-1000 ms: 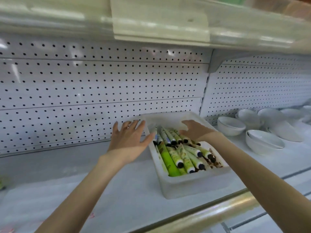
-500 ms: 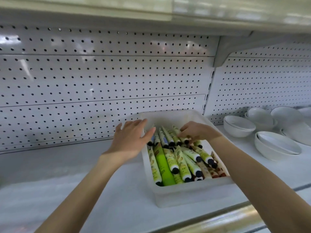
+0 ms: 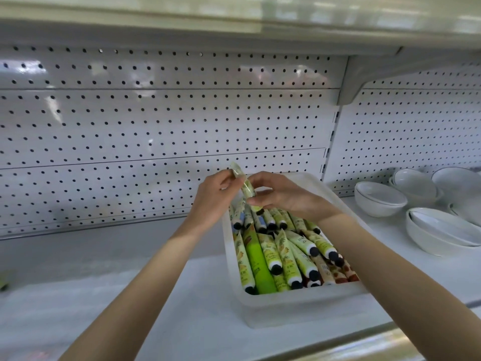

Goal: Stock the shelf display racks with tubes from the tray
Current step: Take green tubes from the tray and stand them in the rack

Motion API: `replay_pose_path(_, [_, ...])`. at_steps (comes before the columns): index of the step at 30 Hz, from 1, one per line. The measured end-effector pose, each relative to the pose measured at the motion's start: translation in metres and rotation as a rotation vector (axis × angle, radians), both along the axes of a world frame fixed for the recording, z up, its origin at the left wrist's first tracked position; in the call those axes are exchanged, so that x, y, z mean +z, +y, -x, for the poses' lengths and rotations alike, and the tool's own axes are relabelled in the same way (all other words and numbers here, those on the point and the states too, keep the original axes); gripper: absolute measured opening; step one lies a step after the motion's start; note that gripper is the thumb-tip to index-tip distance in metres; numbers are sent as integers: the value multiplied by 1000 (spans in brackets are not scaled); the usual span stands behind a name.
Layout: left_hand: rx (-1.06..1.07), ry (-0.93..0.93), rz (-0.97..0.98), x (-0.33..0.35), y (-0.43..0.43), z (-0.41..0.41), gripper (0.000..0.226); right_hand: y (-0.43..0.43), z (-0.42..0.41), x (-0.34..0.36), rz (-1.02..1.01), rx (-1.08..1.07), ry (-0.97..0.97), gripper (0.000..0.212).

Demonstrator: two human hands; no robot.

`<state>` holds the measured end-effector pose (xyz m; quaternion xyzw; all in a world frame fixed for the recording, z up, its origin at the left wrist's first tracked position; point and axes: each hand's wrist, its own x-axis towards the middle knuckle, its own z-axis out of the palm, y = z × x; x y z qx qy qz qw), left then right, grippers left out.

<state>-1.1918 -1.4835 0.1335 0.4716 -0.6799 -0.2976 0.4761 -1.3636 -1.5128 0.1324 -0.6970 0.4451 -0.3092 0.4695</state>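
A white plastic tray (image 3: 299,306) stands on the white shelf, filled with several green, cream and brown tubes (image 3: 283,254) with black caps. Above its far end both hands hold one pale green tube (image 3: 243,183), tilted with its flat end up and its black cap down. My left hand (image 3: 213,199) pinches the tube near its upper end. My right hand (image 3: 281,194) curls its fingers round the lower part near the cap. No display rack is in view.
A white pegboard wall (image 3: 156,131) backs the shelf. Stacks of white bowls (image 3: 426,209) sit on the shelf (image 3: 104,295) to the right of the tray. An upper shelf (image 3: 234,16) overhangs. A metal rail (image 3: 364,345) runs along the front edge.
Both hands were at the tray's far end, the left on its rim, the right among the tubes. They have since lifted one pale green tube above the tray and hold it together.
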Motion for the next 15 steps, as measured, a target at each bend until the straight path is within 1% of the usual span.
replay_pose_path(3, [28,78,28,-2,-1,2,17,1,-8,-4,102,-30,-6,35])
replay_pose_path(5, [40,98,57,-3,-1,2,14,2,-11,-3,125,-28,-21,32])
replay_pose_path(8, [57,123,75,-3,-1,-2,12,1,-7,2,76,-52,-82,25])
replay_pose_path(11, [57,172,32,-4,-3,-6,8,-5,5,5,46,-195,-104,33])
replay_pose_path(12, [57,174,16,-3,-3,-7,10,-8,9,4,22,-262,-103,35])
replay_pose_path(14, [38,175,-7,-2,0,-8,9,-13,18,-2,-38,-366,-58,35])
replay_pose_path(15, [27,182,-15,-2,1,-8,9,-15,21,-7,-63,-385,6,36])
